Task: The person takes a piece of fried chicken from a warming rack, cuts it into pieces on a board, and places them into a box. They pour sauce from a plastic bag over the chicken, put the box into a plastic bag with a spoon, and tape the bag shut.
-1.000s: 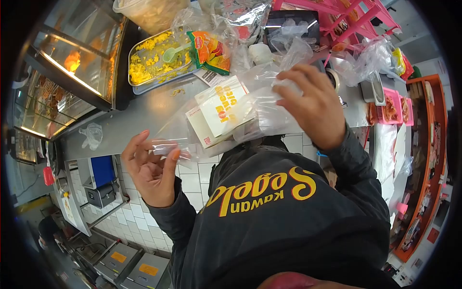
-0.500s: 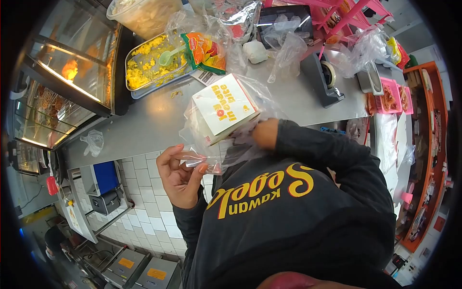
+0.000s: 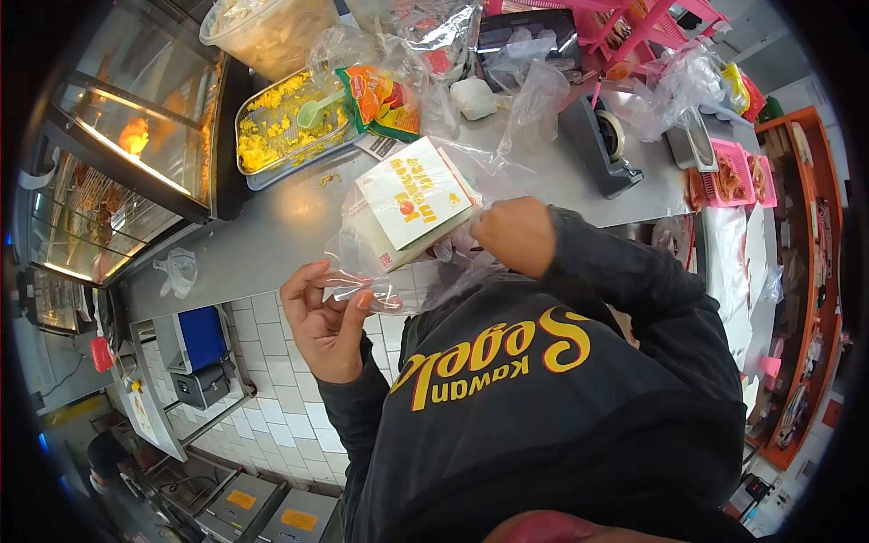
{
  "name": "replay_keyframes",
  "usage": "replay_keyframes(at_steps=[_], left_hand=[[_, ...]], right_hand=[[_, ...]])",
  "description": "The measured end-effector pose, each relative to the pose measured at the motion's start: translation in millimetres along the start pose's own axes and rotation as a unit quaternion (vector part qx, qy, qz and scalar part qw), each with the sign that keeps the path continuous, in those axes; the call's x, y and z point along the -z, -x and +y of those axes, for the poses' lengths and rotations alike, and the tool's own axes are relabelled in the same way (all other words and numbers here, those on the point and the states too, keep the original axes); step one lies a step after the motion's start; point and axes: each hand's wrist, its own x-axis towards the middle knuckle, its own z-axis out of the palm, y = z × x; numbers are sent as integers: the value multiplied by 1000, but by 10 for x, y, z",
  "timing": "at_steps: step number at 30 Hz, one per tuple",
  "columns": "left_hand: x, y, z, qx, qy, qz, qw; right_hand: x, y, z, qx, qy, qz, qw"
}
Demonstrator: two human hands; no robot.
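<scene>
A white food box (image 3: 412, 199) with red and yellow lettering sits in a clear plastic bag (image 3: 358, 244), over the counter's near edge. My left hand (image 3: 328, 317) pinches the bag's near left edge between thumb and fingers, palm turned up. On the box's right side my right hand (image 3: 518, 235) is closed in a fist against the bag and seems to grip its plastic. Its fingertips are hidden. The box's lid stands slightly raised at its right edge.
Behind the box lie a metal tray (image 3: 243, 154) of yellow food with a green spoon (image 3: 317, 109), and an orange-green packet (image 3: 380, 101). A tape dispenser (image 3: 593, 149) stands right on the steel counter (image 3: 272, 217). A glass display warmer (image 3: 136, 118) is at left.
My right hand has moved up and slightly right along the box, now showing more clearly. My left hand has shifted slightly left and up with the bag edge. The box has tilted a little.
</scene>
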Motion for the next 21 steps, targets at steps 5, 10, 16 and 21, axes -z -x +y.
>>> replay_keyframes(at_steps=[5, 10, 16, 21], left_hand=[[-101, 35, 13, 2, -7, -6, 1000], [-54, 9, 29, -17, -13, 51, 998], [35, -189, 204, -53, -24, 74, 996], [38, -280, 299, -82, -46, 73, 993]], right_hand=[[-769, -285, 278, -58, 10, -137, 989], [-574, -124, 322, -73, -34, -42, 996], [592, 199, 119, -24, 131, 8, 991], [760, 86, 162, 33, 203, 303, 930]])
